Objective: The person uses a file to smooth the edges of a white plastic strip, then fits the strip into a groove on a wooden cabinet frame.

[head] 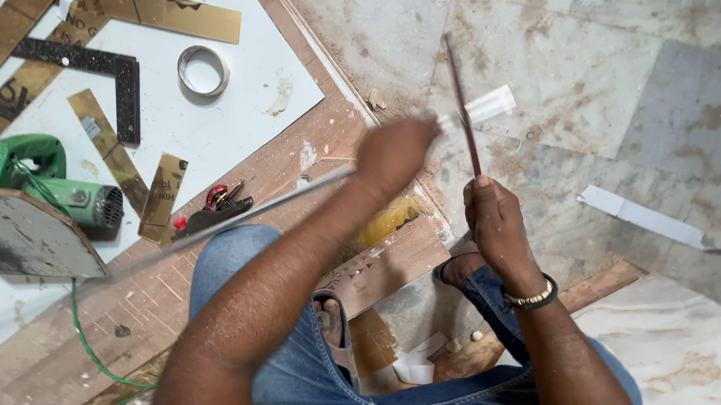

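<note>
Head view: the right hand (pixel 495 223) is closed around a thin dark strip (pixel 460 100), held upright over the stone floor (pixel 617 93). The blurred left hand (pixel 394 154) pinches white film (pixel 483 108) beside it. Peeling probably goes best steadily, along the strip.

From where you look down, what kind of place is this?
Probably a carpentry or laminate-fitting work spot on a floor. A green power tool, a black metal square and cut brown laminate strips lie on a white board. The right hand holds a thin dark strip.
</note>
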